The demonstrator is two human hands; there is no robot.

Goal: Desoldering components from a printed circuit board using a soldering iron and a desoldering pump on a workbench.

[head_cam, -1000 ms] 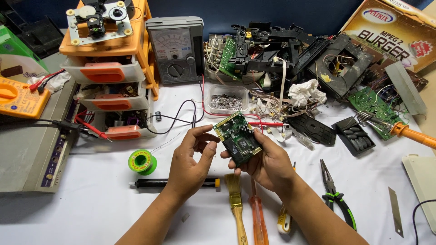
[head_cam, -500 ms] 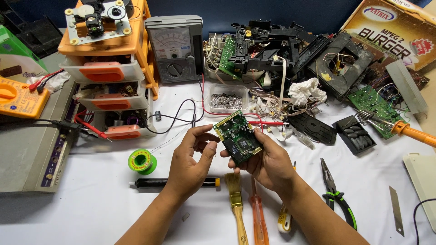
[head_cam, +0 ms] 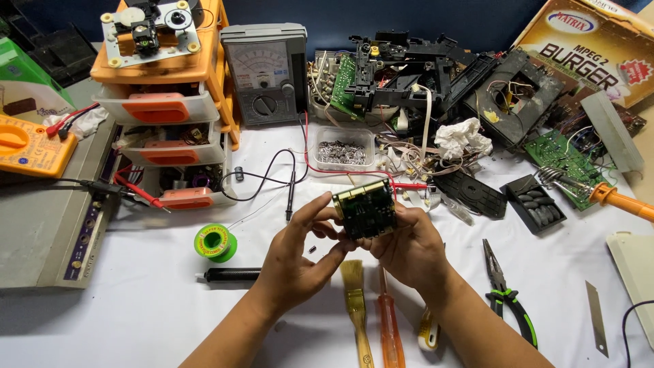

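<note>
Circuit board, small and green, is held above the white surface between both hands: the left hand pinches its left edge, the right hand cups it from beneath, each grip closed on it. Below lie a brush and screwdriver; beyond, a tray of screws and a meter.

Cardboard box cropped at top right corner; circuit board partly covered by fingers; component markings unreadable.

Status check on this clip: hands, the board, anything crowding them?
Left hand and right hand both grip the small circuit board, lifted off the table. Paintbrush and orange screwdriver lie just below.
</note>
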